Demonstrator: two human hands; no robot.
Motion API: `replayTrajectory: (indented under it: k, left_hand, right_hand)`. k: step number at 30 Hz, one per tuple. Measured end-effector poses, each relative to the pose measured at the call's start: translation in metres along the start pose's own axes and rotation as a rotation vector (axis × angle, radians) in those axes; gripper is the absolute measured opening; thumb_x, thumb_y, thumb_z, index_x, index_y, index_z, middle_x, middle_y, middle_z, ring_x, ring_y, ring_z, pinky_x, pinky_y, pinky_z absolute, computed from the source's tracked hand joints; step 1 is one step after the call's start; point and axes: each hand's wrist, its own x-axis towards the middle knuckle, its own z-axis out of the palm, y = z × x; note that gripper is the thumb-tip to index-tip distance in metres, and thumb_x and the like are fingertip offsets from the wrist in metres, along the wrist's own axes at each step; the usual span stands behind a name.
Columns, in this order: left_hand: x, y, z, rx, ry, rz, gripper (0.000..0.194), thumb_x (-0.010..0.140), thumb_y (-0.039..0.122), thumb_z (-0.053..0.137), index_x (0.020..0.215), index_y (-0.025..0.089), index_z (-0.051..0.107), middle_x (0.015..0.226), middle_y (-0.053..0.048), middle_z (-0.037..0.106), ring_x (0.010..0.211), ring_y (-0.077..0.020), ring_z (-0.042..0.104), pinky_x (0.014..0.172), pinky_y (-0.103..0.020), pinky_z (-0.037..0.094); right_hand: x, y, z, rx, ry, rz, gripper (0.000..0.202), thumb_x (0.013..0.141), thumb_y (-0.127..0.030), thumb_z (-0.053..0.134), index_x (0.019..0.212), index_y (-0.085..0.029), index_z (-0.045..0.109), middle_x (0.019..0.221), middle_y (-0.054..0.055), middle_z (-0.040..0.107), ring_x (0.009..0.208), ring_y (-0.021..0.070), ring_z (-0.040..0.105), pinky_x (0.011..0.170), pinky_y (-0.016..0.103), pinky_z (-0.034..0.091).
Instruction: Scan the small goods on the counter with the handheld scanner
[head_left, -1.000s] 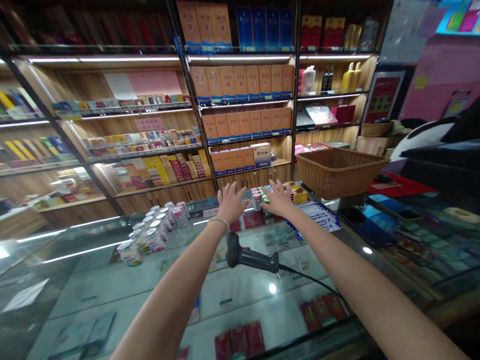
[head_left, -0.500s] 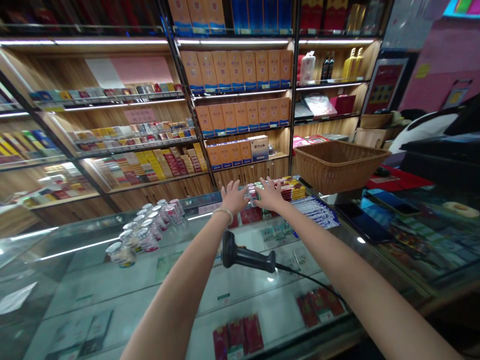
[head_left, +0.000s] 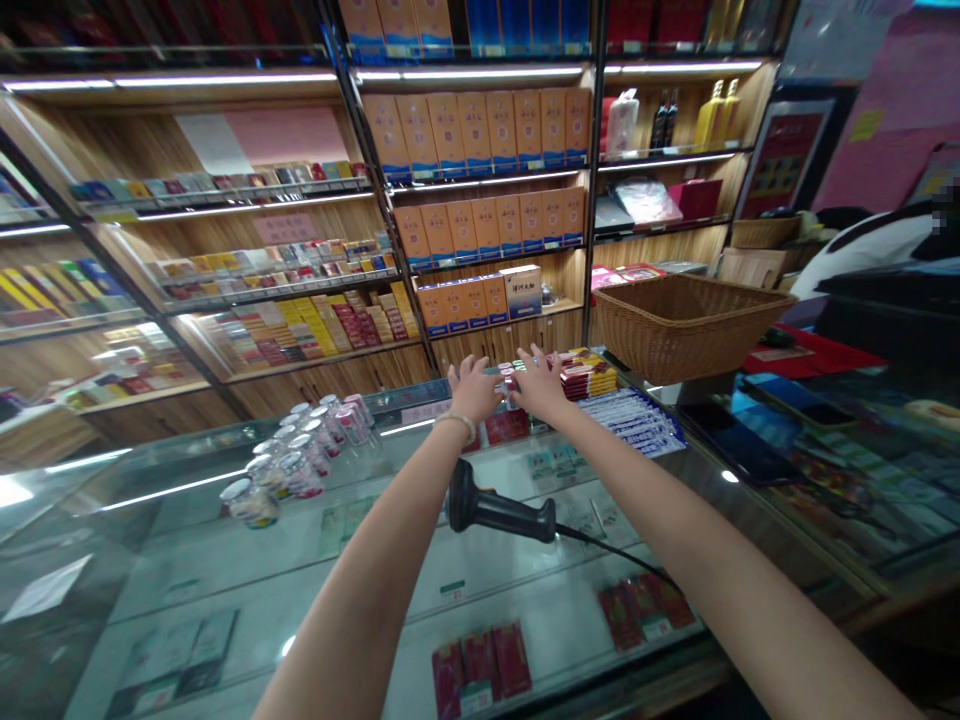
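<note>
Both arms stretch over the glass counter to its far side. My left hand (head_left: pixel 474 390) has its fingers spread, the thumb side toward some small packs (head_left: pixel 511 372) with pink and green tops. On the other side of these packs is my right hand (head_left: pixel 540 388), fingers apart and bent over them; whether either hand touches them is hard to see. Right of it lie stacked red and yellow packs (head_left: pixel 592 375) and a fan of blue-and-white sticks (head_left: pixel 636 422). Below my hands, a black barcode scanner (head_left: pixel 502 513) rests on the glass with its cable running right.
Small clear jars with white lids (head_left: pixel 306 445) stand grouped at left on the counter (head_left: pixel 360 570). A wicker basket (head_left: pixel 686 325) and a dark phone (head_left: pixel 739 445) are at right. Shelves of orange boxes (head_left: pixel 480 225) and cigarette packs (head_left: pixel 315 330) line the back.
The view has shifted slightly, so the scene sits a little further right. My hands stay at the small packs, with the right fingers drawn a little closer over them.
</note>
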Motion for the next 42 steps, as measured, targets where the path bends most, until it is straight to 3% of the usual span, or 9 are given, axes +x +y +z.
replayTrajectory:
  k: [5, 12, 20, 26, 33, 38, 42]
  left_hand:
    - [0.001, 0.003, 0.0, -0.016, 0.028, -0.023, 0.032, 0.087, 0.034, 0.07, 0.118, 0.039, 0.078, 0.16, -0.006, 0.051, 0.155, -0.0374, 0.031, 0.123, -0.072, 0.02]
    - [-0.002, 0.002, -0.002, -0.045, 0.052, -0.04, 0.025, 0.087, 0.034, 0.072, 0.111, 0.037, 0.08, 0.16, -0.006, 0.052, 0.154, -0.0383, 0.032, 0.122, -0.072, 0.021]
    - [-0.022, -0.004, -0.03, -0.109, 0.138, -0.069, 0.022, 0.092, 0.041, 0.067, 0.108, 0.035, 0.081, 0.159, -0.005, 0.052, 0.153, -0.0369, 0.031, 0.122, -0.068, 0.023]
    - [-0.053, -0.013, -0.056, -0.194, 0.199, -0.102, 0.023, 0.094, 0.04, 0.066, 0.111, 0.034, 0.08, 0.162, -0.003, 0.049, 0.154, -0.0342, 0.03, 0.125, -0.063, 0.022]
    - [-0.108, -0.023, -0.076, -0.261, 0.297, -0.128, 0.024, 0.096, 0.042, 0.065, 0.112, 0.033, 0.08, 0.162, -0.001, 0.049, 0.154, -0.0298, 0.031, 0.127, -0.054, 0.026]
    - [-0.145, -0.027, -0.08, -0.273, 0.347, -0.134, 0.021, 0.095, 0.041, 0.065, 0.107, 0.034, 0.081, 0.16, 0.002, 0.052, 0.154, -0.0301, 0.032, 0.129, -0.053, 0.025]
    - [-0.161, -0.026, -0.073, -0.293, 0.353, -0.168, 0.021, 0.095, 0.043, 0.066, 0.108, 0.034, 0.081, 0.157, 0.002, 0.055, 0.152, -0.0302, 0.035, 0.128, -0.053, 0.028]
  right_hand:
    - [0.006, 0.003, 0.002, 0.021, 0.031, 0.025, 0.027, 0.095, -0.024, 0.061, 0.117, -0.021, 0.075, 0.166, 0.012, 0.041, 0.155, 0.0328, 0.026, 0.122, 0.068, 0.017]
    - [0.005, 0.004, -0.004, 0.049, 0.016, 0.011, 0.021, 0.094, -0.026, 0.064, 0.11, -0.023, 0.077, 0.167, 0.01, 0.041, 0.156, 0.0334, 0.026, 0.12, 0.07, 0.016]
    - [-0.008, -0.01, -0.03, 0.146, 0.065, 0.016, 0.02, 0.097, -0.029, 0.062, 0.11, -0.026, 0.077, 0.168, 0.007, 0.04, 0.158, 0.0326, 0.02, 0.121, 0.069, 0.015]
    - [-0.025, -0.032, -0.048, 0.247, 0.119, 0.02, 0.022, 0.099, -0.037, 0.062, 0.111, -0.03, 0.078, 0.166, 0.005, 0.042, 0.158, 0.0324, 0.02, 0.121, 0.065, 0.015]
    - [-0.056, -0.062, -0.063, 0.371, 0.17, -0.028, 0.028, 0.1, -0.046, 0.058, 0.112, -0.031, 0.078, 0.166, 0.004, 0.043, 0.156, 0.0337, 0.022, 0.119, 0.063, 0.017]
    - [-0.081, -0.079, -0.065, 0.419, 0.179, -0.071, 0.03, 0.1, -0.049, 0.057, 0.112, -0.032, 0.079, 0.165, 0.004, 0.043, 0.155, 0.0347, 0.025, 0.119, 0.061, 0.019]
    - [-0.094, -0.087, -0.063, 0.425, 0.159, -0.079, 0.03, 0.1, -0.049, 0.058, 0.111, -0.031, 0.079, 0.165, 0.005, 0.044, 0.155, 0.0345, 0.024, 0.12, 0.059, 0.017]
